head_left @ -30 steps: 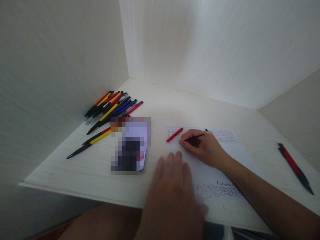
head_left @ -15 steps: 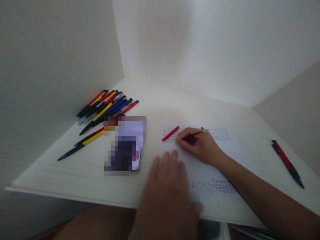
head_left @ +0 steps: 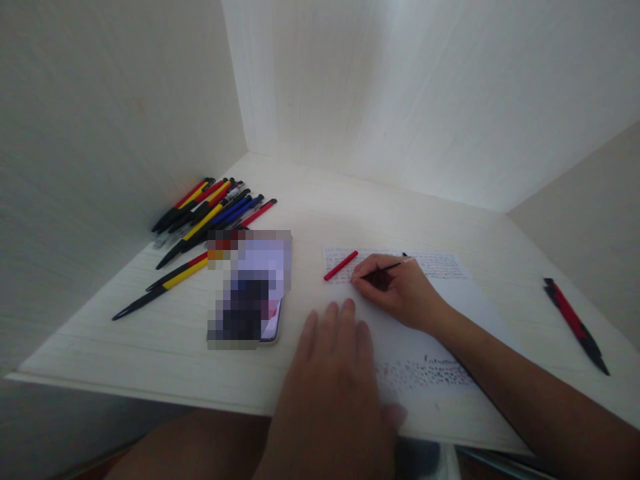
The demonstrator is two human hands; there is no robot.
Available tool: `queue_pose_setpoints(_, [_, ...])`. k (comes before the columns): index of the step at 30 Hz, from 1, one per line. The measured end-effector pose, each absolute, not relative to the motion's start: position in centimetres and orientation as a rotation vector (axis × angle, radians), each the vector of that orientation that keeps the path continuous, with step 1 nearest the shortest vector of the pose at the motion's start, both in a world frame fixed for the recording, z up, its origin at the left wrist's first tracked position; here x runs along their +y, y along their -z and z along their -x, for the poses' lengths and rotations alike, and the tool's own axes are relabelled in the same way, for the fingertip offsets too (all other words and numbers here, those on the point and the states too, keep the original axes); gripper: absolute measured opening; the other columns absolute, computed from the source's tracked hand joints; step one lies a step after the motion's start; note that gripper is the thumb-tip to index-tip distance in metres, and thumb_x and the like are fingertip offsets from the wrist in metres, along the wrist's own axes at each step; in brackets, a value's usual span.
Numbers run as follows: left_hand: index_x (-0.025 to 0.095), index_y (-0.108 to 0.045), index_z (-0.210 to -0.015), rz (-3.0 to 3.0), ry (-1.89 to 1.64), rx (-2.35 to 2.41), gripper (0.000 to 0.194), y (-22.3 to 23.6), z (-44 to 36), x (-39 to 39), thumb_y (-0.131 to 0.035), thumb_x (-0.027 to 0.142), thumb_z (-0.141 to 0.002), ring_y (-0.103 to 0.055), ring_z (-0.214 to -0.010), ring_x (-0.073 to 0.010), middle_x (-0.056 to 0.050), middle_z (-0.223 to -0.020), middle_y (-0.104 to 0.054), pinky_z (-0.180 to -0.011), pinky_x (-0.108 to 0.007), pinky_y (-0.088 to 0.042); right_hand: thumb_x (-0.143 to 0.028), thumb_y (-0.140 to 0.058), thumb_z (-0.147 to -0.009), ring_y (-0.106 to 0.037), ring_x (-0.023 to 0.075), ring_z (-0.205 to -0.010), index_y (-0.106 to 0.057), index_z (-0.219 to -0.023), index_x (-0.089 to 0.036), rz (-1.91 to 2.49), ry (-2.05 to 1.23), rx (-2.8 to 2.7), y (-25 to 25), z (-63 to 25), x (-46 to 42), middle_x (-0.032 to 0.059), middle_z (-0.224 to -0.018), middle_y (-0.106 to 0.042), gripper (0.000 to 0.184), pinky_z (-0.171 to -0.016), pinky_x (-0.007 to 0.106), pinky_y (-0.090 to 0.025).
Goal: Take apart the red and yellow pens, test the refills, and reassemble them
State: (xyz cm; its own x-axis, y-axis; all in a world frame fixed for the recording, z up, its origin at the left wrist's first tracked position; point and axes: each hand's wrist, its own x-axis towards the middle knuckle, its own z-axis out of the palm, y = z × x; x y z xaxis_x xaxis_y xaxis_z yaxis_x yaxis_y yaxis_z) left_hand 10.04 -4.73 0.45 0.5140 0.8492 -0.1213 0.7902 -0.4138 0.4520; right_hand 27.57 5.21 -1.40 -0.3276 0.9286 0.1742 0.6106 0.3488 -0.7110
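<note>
My right hand [head_left: 403, 297] rests on a white sheet of paper [head_left: 473, 313], its fingers pinched around a thin dark pen refill [head_left: 384, 269] with a pale rear end. The refill's tip meets the paper near the left end of the handwritten lines. Just left of those fingers lies a short red pen barrel [head_left: 341, 265]. Flat along the paper's left side is my left hand [head_left: 333, 387], fingers stretched out and holding nothing. Handwriting covers the top of the sheet, and more dark and reddish marks run along its lower part. A small black piece [head_left: 405, 255] shows partly behind my right hand.
A phone [head_left: 273, 330], mostly blurred out, lies left of my left hand. Several red, yellow, blue and black pens [head_left: 210, 223] are piled by the left wall. Red-and-black pens [head_left: 575, 323] lie at the right. White panels enclose the desk [head_left: 150, 360] on three sides.
The view has shifted very slightly. Both hands keep almost the same place and pose, and the refill stays in my right hand.
</note>
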Motion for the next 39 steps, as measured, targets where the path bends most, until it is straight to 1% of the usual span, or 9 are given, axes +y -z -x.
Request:
queue_pose_setpoints(11, [0.007, -0.050, -0.141, -2.287, -0.182, 1.346, 0.070, -0.6, -10.0, -4.7, -0.056, 0.043, -0.081, -0.025, -0.142, -0.0444, -0.021, -0.156, -0.027, -0.115, -0.061, -0.023, -0.027, -0.066, -0.082, -0.064, 0.0169, -0.073, -0.069, -0.083, -0.022, 1.348, -0.736, -1.999, 1.5, -27.7, 5.2, 0.0038, -0.085, -0.071, 0.006, -0.069, 0.033, -0.054])
queue_pose_setpoints(17, [0.006, -0.051, -0.140, -2.285, -0.156, 1.324, 0.073, -0.6, -9.9, -4.6, -0.057, 0.047, -0.080, -0.024, -0.142, -0.0457, -0.023, -0.157, -0.026, -0.116, -0.061, -0.021, -0.026, -0.066, -0.082, -0.064, 0.0169, -0.072, -0.070, -0.082, -0.022, 1.350, -0.740, -2.001, 1.5, -27.7, 5.2, 0.0036, -0.084, -0.071, 0.005, -0.069, 0.032, -0.054])
queue_pose_setpoints(23, [0.006, -0.049, -0.142, -2.290, -0.145, 1.330, 0.073, -0.7, -9.8, -4.6, -0.056, 0.046, -0.081, -0.022, -0.143, -0.0447, -0.022, -0.157, -0.024, -0.116, -0.061, -0.020, -0.026, -0.066, -0.082, -0.064, 0.0165, -0.071, -0.070, -0.082, -0.021, 1.372, -0.750, -1.990, 1.4, -27.7, 5.2, 0.0035, -0.083, -0.071, 0.006, -0.067, 0.032, -0.053])
queue_pose_setpoints(29, [0.006, -0.051, -0.140, -2.285, -0.183, 1.327, 0.072, -0.6, -9.9, -4.5, -0.058, 0.046, -0.081, -0.025, -0.143, -0.0439, -0.022, -0.156, -0.027, -0.116, -0.060, -0.021, -0.026, -0.066, -0.082, -0.064, 0.0170, -0.073, -0.070, -0.082, -0.021, 1.352, -0.744, -2.017, 1.3, -27.7, 5.2, 0.0043, -0.085, -0.071, 0.007, -0.068, 0.032, -0.053])
queue_pose_setpoints(33, [0.007, -0.052, -0.139, -2.289, -0.200, 1.314, 0.070, -0.5, -9.8, -4.7, -0.058, 0.046, -0.082, -0.025, -0.143, -0.0435, -0.022, -0.156, -0.027, -0.116, -0.061, -0.021, -0.024, -0.068, -0.080, -0.064, 0.0165, -0.069, -0.070, -0.080, -0.020, 1.361, -0.789, -2.003, 1.1, -27.8, 5.2, 0.0038, -0.079, -0.071, 0.004, -0.064, 0.031, -0.053])
queue_pose_setpoints(36, [0.006, -0.051, -0.141, -2.292, -0.188, 1.310, 0.074, -0.3, -9.8, -4.8, -0.060, 0.049, -0.081, -0.024, -0.143, -0.0446, -0.023, -0.156, -0.025, -0.115, -0.062, -0.021, -0.025, -0.070, -0.080, -0.065, 0.0167, -0.071, -0.070, -0.080, -0.020, 1.279, -0.707, -1.822, 0.5, -28.1, 5.4, 0.0043, -0.081, -0.071, 0.005, -0.064, 0.031, -0.055])
queue_pose_setpoints(39, [0.007, -0.048, -0.143, -2.284, -0.169, 1.320, 0.080, -0.1, -9.9, -4.7, -0.062, 0.054, -0.080, -0.021, -0.143, -0.0442, -0.022, -0.157, -0.023, -0.115, -0.061, -0.021, -0.028, -0.071, -0.081, -0.066, 0.0180, -0.078, -0.071, -0.085, -0.022, 1.176, -0.553, -1.668, -0.3, -28.8, 5.8, 0.0055, -0.090, -0.072, 0.007, -0.067, 0.033, -0.056])
